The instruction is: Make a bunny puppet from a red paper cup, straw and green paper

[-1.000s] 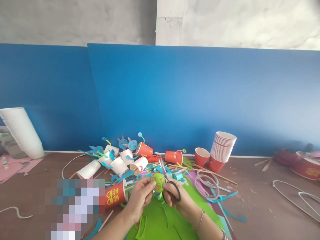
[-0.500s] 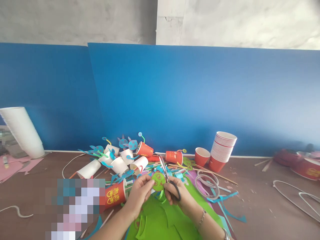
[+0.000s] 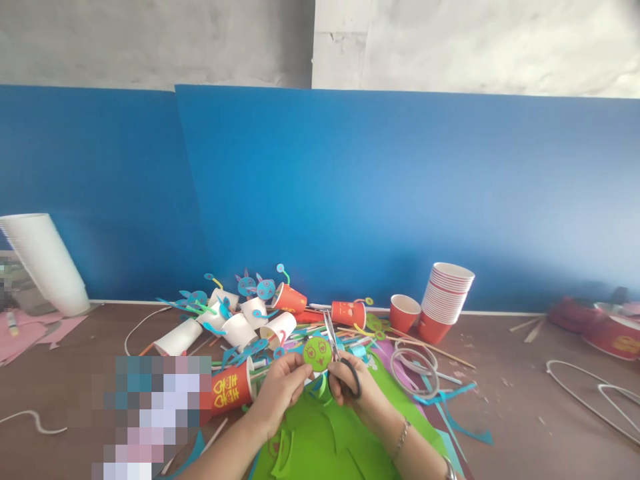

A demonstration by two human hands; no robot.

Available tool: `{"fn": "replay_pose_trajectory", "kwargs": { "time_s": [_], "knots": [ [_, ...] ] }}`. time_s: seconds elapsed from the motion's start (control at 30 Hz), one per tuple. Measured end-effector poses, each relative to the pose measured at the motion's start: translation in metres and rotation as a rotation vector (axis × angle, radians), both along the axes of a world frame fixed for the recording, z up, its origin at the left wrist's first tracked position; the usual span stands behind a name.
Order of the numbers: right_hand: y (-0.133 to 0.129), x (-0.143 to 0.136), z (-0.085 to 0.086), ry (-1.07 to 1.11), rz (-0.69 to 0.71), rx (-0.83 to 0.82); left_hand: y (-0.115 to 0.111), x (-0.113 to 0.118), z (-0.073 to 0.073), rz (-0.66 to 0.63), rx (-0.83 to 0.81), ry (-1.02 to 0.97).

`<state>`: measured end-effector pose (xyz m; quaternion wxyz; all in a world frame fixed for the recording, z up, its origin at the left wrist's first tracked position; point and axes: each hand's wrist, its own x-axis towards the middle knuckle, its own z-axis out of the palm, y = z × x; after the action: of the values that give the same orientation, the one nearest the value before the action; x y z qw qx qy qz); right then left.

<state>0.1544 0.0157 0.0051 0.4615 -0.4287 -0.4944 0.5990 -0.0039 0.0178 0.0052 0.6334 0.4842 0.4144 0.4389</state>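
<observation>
My left hand point(image 3: 286, 385) pinches the left edge of a round green paper cutout point(image 3: 317, 354) with a face drawn on it in red. My right hand point(image 3: 356, 387) is closed round the black handles of a pair of scissors point(image 3: 352, 377). Their blades point up and away, just right of the cutout. My right fingertips come close to the cutout's lower right edge; whether they touch it I cannot tell. Below both hands lie green paper sheets point(image 3: 313, 443), and a curled green strip point(image 3: 324, 392) hangs under the cutout.
Behind my hands lie several white paper cups point(image 3: 239, 332) and red ones point(image 3: 349, 313) with paper faces and straws. A cup stack point(image 3: 447, 300) stands at the right, a white stack point(image 3: 47, 267) at the far left. Coiled tubing point(image 3: 414, 371) lies right of the green paper.
The green cutout has turned so its face stands upright, and it has risen slightly. The scissors have shifted a little to the right, with their tips lower.
</observation>
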Motion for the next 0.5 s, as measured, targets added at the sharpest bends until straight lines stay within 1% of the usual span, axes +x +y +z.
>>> {"fn": "replay_pose_trajectory", "kwargs": {
  "time_s": [0.07,0.13,0.27,0.3,0.4,0.5],
  "knots": [
    [0.000,0.001,0.002,0.009,0.035,-0.002,0.000,-0.001,0.003,-0.014,-0.009,-0.011],
    [0.001,0.002,0.002,0.011,0.036,-0.006,0.001,-0.004,0.009,-0.036,-0.012,-0.002],
    [0.007,0.005,-0.002,-0.035,-0.052,0.005,0.005,-0.018,0.031,-0.075,-0.046,0.103],
    [0.009,0.005,-0.003,-0.054,-0.071,0.015,0.005,-0.024,0.038,-0.077,-0.047,0.155],
    [0.011,0.005,-0.008,-0.111,-0.087,0.063,0.003,-0.041,0.052,-0.162,-0.028,0.377],
    [0.012,0.004,-0.012,-0.155,-0.066,0.096,-0.006,-0.057,0.055,-0.214,0.054,0.579]
  ]
}}
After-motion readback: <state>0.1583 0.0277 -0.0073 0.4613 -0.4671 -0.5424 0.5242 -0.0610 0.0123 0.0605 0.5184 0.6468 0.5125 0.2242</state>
